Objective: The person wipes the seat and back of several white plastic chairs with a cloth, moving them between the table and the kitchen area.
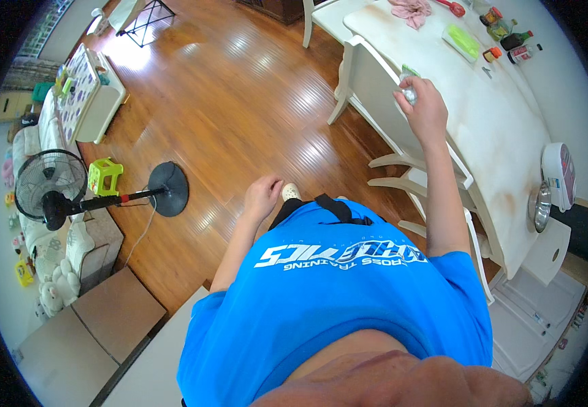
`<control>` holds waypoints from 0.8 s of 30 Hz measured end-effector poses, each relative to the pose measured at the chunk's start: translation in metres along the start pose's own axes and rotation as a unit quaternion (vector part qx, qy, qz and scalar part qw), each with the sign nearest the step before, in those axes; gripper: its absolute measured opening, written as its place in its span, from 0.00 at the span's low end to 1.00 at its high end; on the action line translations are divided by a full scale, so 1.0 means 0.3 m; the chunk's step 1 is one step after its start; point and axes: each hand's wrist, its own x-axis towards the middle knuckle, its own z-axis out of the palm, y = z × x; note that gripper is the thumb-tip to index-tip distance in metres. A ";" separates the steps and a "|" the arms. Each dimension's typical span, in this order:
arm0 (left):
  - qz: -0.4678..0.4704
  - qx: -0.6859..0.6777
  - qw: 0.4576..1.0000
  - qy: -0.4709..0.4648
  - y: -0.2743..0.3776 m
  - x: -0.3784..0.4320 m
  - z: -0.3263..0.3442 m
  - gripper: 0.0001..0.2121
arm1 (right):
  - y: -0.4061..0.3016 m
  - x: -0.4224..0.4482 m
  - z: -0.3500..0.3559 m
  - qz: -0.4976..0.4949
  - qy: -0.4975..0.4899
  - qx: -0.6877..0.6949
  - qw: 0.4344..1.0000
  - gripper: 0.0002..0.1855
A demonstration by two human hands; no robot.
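My right hand (424, 109) is closed around a small crinkled plastic packet (410, 93) with a green edge. It is above the back of a white dining chair (375, 84), close to the edge of the white table (497, 117). My fingers cover part of the packet, so its contents cannot be made out. My left hand (263, 197) hangs low beside my body over the wooden floor. Its fingers are curled in, and nothing shows in them.
On the table are a pink cloth (412, 11), a green-topped pack (462, 42), several bottles and jars (517, 39), a metal bowl (541, 207) and a white appliance (559, 175). A standing fan (52, 185) and a green stool (104, 176) stand to the left.
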 end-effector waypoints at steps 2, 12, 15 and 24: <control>-0.015 0.002 1.000 0.002 -0.048 -0.010 -0.034 0.08 | -0.025 0.047 0.033 0.003 0.018 -0.009 1.000 0.12; -0.059 -0.026 0.997 -0.052 -0.218 0.011 -0.090 0.09 | -0.085 0.103 0.093 0.041 0.077 -0.041 0.995 0.11; -0.046 -0.012 0.997 -0.063 -0.262 0.069 -0.088 0.09 | -0.064 0.108 0.086 0.068 0.048 0.033 0.996 0.11; -0.058 0.010 0.998 -0.024 -0.190 0.278 -0.093 0.08 | 0.469 0.148 -0.057 0.198 -0.144 0.177 0.953 0.15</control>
